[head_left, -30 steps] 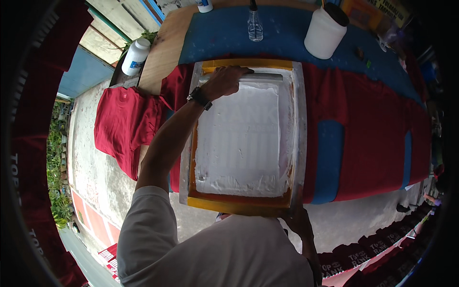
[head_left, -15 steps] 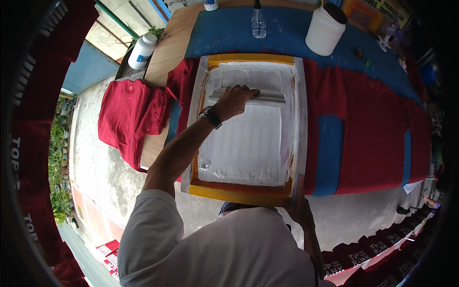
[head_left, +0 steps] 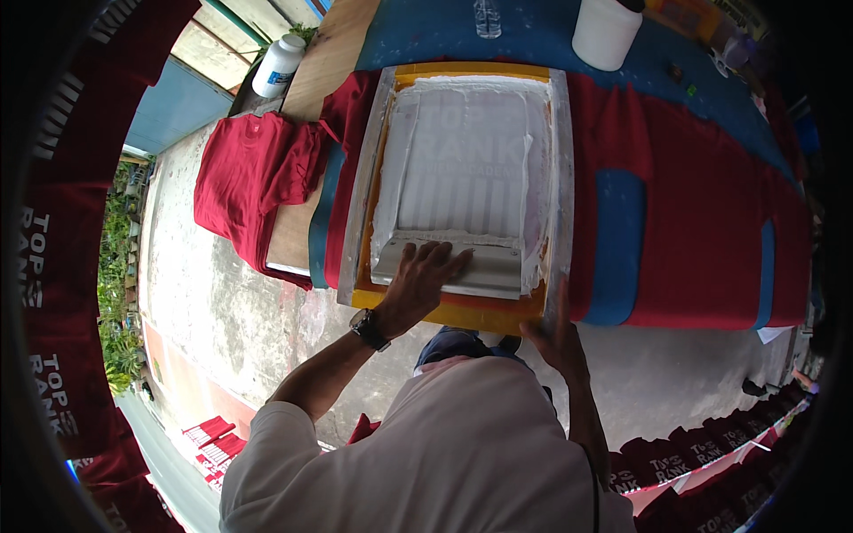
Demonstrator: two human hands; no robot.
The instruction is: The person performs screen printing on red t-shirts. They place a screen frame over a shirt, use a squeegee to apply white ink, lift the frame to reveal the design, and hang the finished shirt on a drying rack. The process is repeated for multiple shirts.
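Note:
A silk-screen frame [head_left: 562, 169] with yellow tape along its inner edges lies over a red shirt. Its mesh [head_left: 462, 191] shows pale lettering and stripes, with thick white ink ridged around the sides. My left hand [head_left: 422, 280], a dark watch on its wrist, holds a wide metal squeegee [head_left: 489, 266] near the frame's near end, fingers laid over its blade. White ink lines the squeegee's far edge. My right hand [head_left: 555, 338] grips the frame's near right corner; some of its fingers are blurred or hidden.
Folded red shirts [head_left: 253, 178] are stacked at the left. More red shirts [head_left: 697, 204] lie along the blue tabletop [head_left: 613, 240] to the right. Beyond the frame stand a clear bottle [head_left: 487, 18] and a white tub [head_left: 606, 34]. A white jar [head_left: 278, 67] stands at the far left.
My left hand has drawn the squeegee from the mesh's far part to its near end, uncovering the lettering. My right hand stays at the corner. The view has shifted.

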